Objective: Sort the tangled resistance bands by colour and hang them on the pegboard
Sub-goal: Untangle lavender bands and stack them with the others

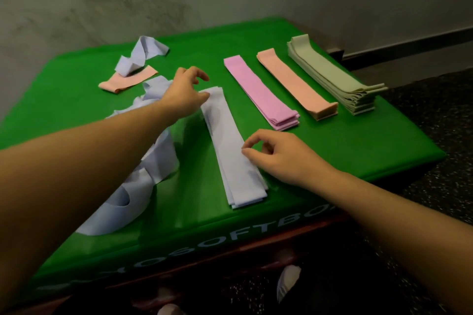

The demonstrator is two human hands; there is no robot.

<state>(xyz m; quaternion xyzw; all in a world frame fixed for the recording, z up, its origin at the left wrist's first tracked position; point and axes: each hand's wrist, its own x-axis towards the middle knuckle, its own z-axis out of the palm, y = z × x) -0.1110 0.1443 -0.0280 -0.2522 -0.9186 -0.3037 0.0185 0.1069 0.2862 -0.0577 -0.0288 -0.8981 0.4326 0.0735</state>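
A flat stack of pale blue bands (231, 151) lies lengthwise in the middle of the green box top (76, 89). My left hand (185, 92) sits at the stack's far end, thumb touching it, fingers loosely curled. My right hand (276, 156) rests at the stack's right edge near the front, thumb on the band, fingers curled above it. Sorted stacks lie to the right: pink (261, 93), peach (297, 83), sage green (335, 75). Loose blue bands (143, 181) tangle under my left forearm. A peach band (128, 79) and a crumpled blue band (142, 55) lie far left.
The green soft box has white lettering on its front face (204, 245) and stands on a dark speckled floor (435, 115). A grey wall (153, 2) rises behind it. No pegboard is in view. Shoes (288, 281) show below the box's front.
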